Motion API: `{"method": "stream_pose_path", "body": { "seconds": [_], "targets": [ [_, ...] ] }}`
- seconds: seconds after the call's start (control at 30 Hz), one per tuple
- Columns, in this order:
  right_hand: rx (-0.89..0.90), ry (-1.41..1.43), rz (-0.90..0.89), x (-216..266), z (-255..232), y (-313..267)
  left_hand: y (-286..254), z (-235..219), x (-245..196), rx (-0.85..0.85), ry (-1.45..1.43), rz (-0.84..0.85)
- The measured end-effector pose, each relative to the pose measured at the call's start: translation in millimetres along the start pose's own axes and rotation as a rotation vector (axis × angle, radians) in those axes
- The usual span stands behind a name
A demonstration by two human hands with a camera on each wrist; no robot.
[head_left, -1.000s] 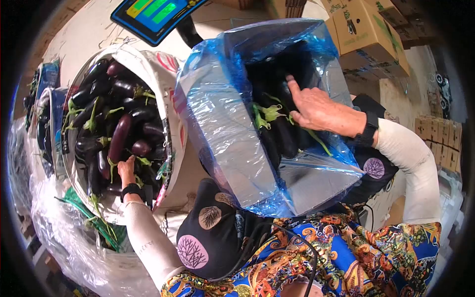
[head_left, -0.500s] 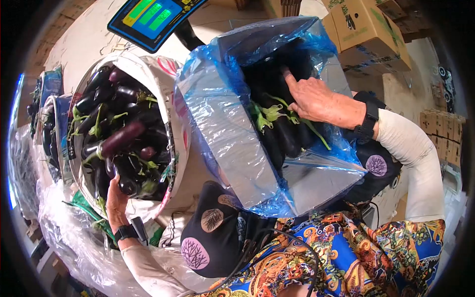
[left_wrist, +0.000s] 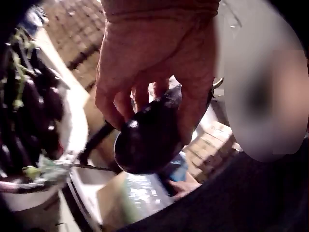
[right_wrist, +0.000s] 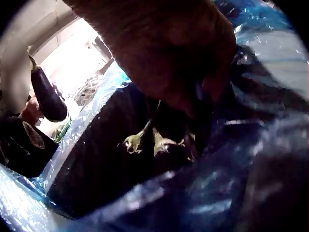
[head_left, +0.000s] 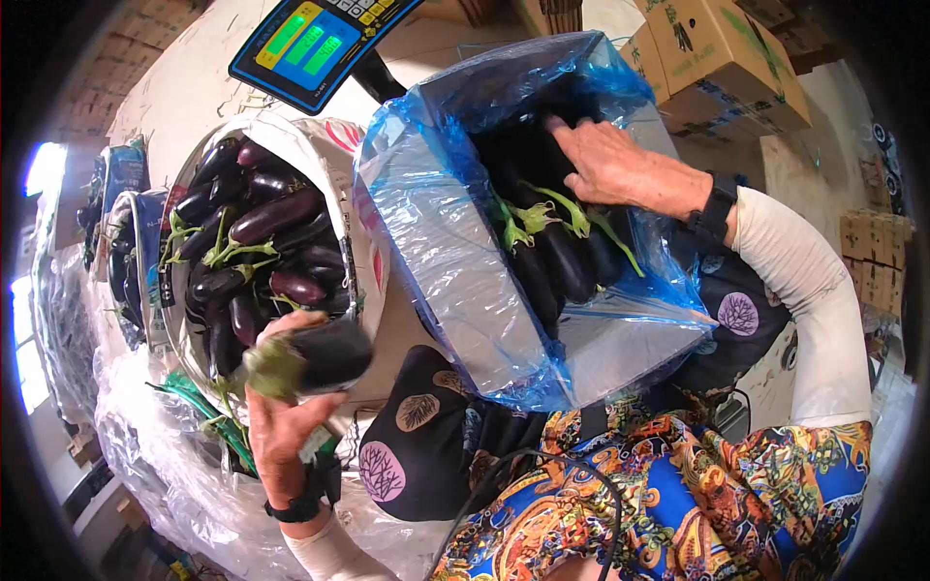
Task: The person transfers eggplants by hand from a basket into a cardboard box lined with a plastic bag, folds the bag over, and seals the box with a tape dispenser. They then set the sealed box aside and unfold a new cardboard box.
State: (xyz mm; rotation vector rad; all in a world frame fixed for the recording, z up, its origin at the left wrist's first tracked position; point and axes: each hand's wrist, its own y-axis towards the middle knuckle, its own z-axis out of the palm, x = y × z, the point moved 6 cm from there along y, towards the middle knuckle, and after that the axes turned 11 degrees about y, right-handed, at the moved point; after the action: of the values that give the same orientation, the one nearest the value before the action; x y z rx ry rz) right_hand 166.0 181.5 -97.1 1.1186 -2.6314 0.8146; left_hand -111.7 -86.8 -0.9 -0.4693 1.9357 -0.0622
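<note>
Eggplant [head_left: 315,358] held in the left hand [head_left: 281,426], lifted clear of the white sack [head_left: 363,261] of eggplants, at roughly 7 o'clock from the sack's mouth in the head view. Left wrist view: fingers [left_wrist: 113,104] and thumb curled round the fruit [left_wrist: 147,140], a full wrap rather than a pinch.

Orientation: long axis near horizontal in the head view. Green calyx end points toward 9 o'clock, dark blossom end toward 3 o'clock, i.e. toward the blue-lined box [head_left: 455,281].

Right hand [head_left: 610,160] lies inside the box, fingers fairly straight and spread, pressing on the packed eggplants [head_left: 557,257]. Their stems point toward 11 o'clock, bodies running down toward 5 o'clock. Right wrist view confirms stems [right_wrist: 145,140] beneath the hand; fingertips not clearly visible there.

Judgement on doing the step well: carry the fruit across low, turn it so its axis matches the packed row, stem the same way, and lay it in the gap beside the right hand. Keep the grip on the body, not the calyx. Avoid snagging the plastic liner [head_left: 417,155].

Scale display [head_left: 315,39] sits at 12 o'clock.
</note>
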Motion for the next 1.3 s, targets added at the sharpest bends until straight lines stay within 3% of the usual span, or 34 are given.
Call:
{"method": "stream_pose_path", "body": {
  "seconds": [0.03, 0.17, 0.23, 0.3, 0.37, 0.4, 0.43, 0.5, 0.67, 0.7, 0.73, 0.87, 0.93, 0.97, 1.03, 1.1, 1.2, 1.3],
  "targets": [
    [-0.010, 0.007, 0.010, 3, -8, -1, 13, 16, -26, 0.079, 0.199, 0.174],
    [0.014, -0.059, -0.023, 0, -5, 3, 60, 87, -115, 0.110, 0.516, 0.758],
    [-0.062, -0.120, -0.108, -4, 0, 5, 86, 132, -121, 0.046, 0.754, 1.070],
    [-0.081, -0.121, -0.110, -2, 0, 8, 103, 173, -121, 0.119, 0.973, 1.119],
    [-0.104, -0.191, -0.123, -4, -2, 10, 125, 210, -90, 0.142, 1.097, 1.096],
    [-0.131, -0.196, -0.153, -10, -5, 8, 133, 228, -68, 0.215, 1.297, 1.047],
    [-0.159, -0.202, -0.183, -11, -10, 6, 139, 242, -52, 0.377, 1.186, 0.893],
    [-0.173, -0.204, -0.169, -14, -10, 7, 137, 249, -48, 0.268, 0.976, 0.950],
    [-0.244, -0.102, -0.313, -9, -1, -14, 138, 247, -40, 0.216, 0.777, 0.896],
    [-0.165, -0.049, -0.319, -1, -6, -20, 135, 243, -38, 0.194, 0.696, 0.865],
    [-0.294, -0.037, -0.434, 13, -12, -30, 129, 239, -40, 0.220, 0.641, 0.867],
    [-0.180, -0.056, -0.517, 29, -7, -32, 101, 180, -67, 0.500, 0.329, 0.780],
    [-0.096, -0.043, -0.477, 26, -1, -29, 89, 118, -61, 0.415, 0.151, 0.546],
    [-0.060, -0.037, -0.445, 26, -3, -28, 82, 75, -48, 0.296, 0.290, 0.402],
    [-0.019, 0.003, -0.415, 25, -3, -25, 76, -9, 6, 0.024, 0.193, -0.022],
    [-0.013, 0.034, -0.410, 25, -1, -25, 60, -70, 70, -0.384, -0.054, -0.134],
    [0.009, 0.034, -0.371, 21, 1, -22, 42, -118, 202, -0.437, 0.269, -0.246],
    [0.026, 0.039, -0.361, 20, 2, -22, 44, -99, 253, -0.413, 0.436, -0.289]
  ]
}}
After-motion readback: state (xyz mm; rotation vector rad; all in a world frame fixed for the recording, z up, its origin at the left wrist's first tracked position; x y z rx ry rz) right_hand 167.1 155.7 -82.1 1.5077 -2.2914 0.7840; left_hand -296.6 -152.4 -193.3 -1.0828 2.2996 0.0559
